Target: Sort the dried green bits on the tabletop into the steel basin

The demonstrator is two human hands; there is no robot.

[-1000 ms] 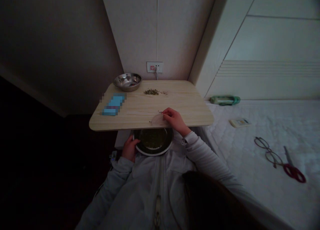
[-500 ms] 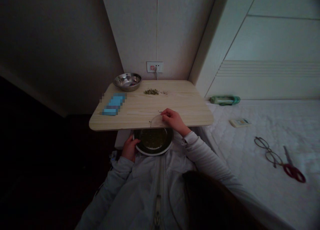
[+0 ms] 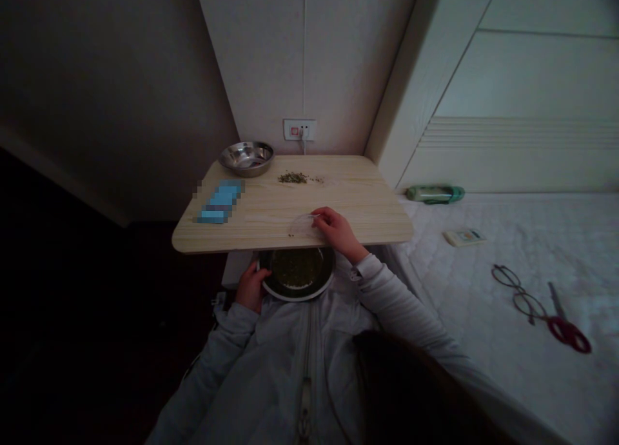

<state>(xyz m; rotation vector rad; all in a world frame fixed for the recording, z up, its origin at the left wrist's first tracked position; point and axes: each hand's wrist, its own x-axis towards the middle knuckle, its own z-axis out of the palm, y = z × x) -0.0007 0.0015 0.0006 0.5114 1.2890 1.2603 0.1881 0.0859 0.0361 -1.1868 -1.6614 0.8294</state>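
Observation:
My left hand (image 3: 251, 288) grips the left rim of a dark dish with a white edge (image 3: 296, 298), thumb over the rim. The dish sits at my lap, partly under the board's front edge, with dark green contents. At the board's front, my right hand (image 3: 338, 232) pinches a clear, thin, round piece of plastic (image 3: 302, 226), its fingers closed on the right side. Tiny dark bits lie by the plastic's left edge. Farther back on the wooden board (image 3: 261, 219) is a small heap of dry green-brown bits (image 3: 293, 177), with crumbs to its right.
A steel bowl (image 3: 246, 160) stands at the board's back left, a pixelated blue object (image 3: 220, 202) before it. On the white bed at right lie a green bottle (image 3: 435, 194), a pale packet (image 3: 464, 237), glasses (image 3: 525, 303) and red-handled scissors (image 3: 568, 334). A wall socket (image 3: 299, 129) is behind.
The clear plastic in my right hand has shifted slightly up and back, away from the board's front edge. Small dark bits beside it have moved. My left hand and the dish stay put.

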